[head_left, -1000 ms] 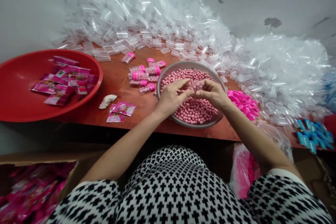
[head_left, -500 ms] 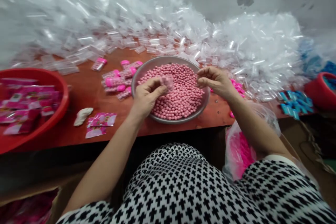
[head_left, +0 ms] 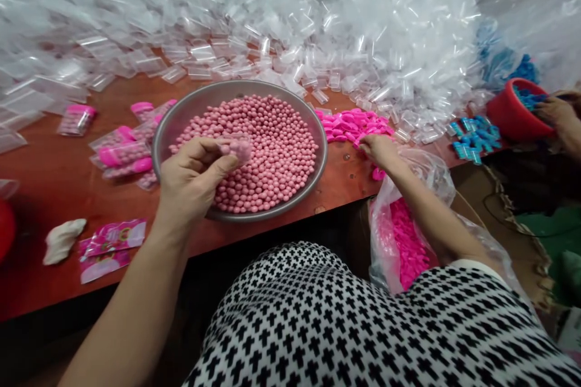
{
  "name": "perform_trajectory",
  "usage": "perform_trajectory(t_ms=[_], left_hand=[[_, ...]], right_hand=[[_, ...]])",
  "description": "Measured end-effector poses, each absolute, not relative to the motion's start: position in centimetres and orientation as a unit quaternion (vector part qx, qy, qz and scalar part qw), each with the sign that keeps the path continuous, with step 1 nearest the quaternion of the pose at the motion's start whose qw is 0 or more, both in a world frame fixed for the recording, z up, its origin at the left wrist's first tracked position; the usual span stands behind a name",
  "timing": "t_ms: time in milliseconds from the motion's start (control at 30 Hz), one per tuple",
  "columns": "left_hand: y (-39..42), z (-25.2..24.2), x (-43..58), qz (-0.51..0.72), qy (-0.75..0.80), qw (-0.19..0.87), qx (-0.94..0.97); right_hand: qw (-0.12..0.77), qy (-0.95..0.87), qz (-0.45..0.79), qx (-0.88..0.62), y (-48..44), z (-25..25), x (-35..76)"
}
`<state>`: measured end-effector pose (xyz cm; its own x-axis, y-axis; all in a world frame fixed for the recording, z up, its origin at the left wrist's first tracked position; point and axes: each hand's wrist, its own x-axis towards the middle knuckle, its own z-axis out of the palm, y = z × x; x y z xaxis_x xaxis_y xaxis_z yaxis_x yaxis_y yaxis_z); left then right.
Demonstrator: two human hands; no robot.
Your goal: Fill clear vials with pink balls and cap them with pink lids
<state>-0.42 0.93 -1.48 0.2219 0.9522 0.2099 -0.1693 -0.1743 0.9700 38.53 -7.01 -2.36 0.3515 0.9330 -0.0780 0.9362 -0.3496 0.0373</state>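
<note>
My left hand (head_left: 193, 178) is closed on a small clear plastic container (head_left: 238, 148) with pink beads in it, held above a grey bowl (head_left: 320, 172). Pink beads (head_left: 272, 151) fill much of the bowl. On the right, my right hand (head_left: 380, 150) touches the near edge of a pile of bright pink caps (head_left: 349, 124). Its fingers are bent together and point down; what they pinch, if anything, is hidden. Left of the bowl lie several capped containers of beads (head_left: 122, 148), and another capped container (head_left: 77, 121) lies apart from them.
Empty clear containers (head_left: 200, 51) are heaped along the back. Pink printed packets (head_left: 111, 245) and a whitish lump (head_left: 63, 242) lie at front left. A plastic bag of pink caps (head_left: 406, 242) hangs below the edge. Another person's hand (head_left: 558, 112) reaches into a red bucket (head_left: 512, 115) near blue-capped containers (head_left: 476, 136).
My right hand has moved from over the bowl to the pink caps. My left hand still holds the container over the bowl. The view has swung right, bringing in another person's hand.
</note>
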Motion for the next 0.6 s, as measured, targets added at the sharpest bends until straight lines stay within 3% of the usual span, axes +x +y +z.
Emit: perform_trajectory(t_ms=[267,433,600], left_hand=[[0.3,-0.6,-0.1,0.553,0.341,0.549,0.526],[0.3,-0.5,0.0,0.561,0.323,0.561,0.516],[0.3,-0.4,-0.1,0.539,0.325,0.583,0.514]], right_hand=[[-0.021,0.607,-0.037,0.793,-8.1,-5.4,37.9],[-0.136,0.583,-0.052,0.800,-8.8,-4.2,39.5],[-0.041,0.591,-0.057,0.803,-7.6,-3.9,38.6]])
